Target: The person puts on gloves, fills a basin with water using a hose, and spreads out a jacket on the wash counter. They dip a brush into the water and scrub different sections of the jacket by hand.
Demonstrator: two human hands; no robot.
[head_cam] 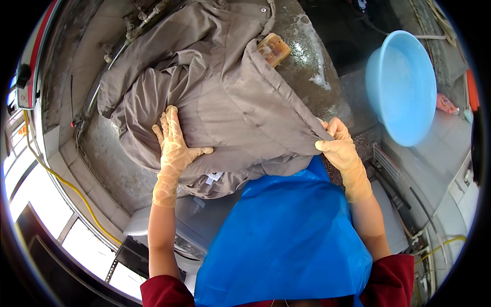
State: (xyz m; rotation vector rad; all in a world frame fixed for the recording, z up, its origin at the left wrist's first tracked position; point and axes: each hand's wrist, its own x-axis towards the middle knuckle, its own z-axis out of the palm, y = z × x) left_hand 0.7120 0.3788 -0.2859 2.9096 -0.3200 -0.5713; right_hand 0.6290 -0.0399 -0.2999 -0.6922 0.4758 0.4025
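Observation:
A large taupe garment (230, 111), apparently a jacket, lies spread and partly bunched on a wet stone slab (322, 50). My left hand (174, 144), in a pale rubber glove, rests flat on the cloth with its fingers spread. At the garment's right edge, my right hand (339, 142), gloved too, pinches a corner between thumb and fingers and holds it out to the side. A white label (213, 177) shows near the lower edge. Partly under the far edge of the cloth lies a yellowish-brown block (274, 50), whose kind I cannot tell.
A light blue plastic basin (408, 88) stands at the right, beside a dark sunken area (345, 34). Metal pipes (122, 50) run along the tiled wall at the left. A yellow hose (73, 186) hangs near the windows. A blue apron (284, 238) covers my front, touching the garment.

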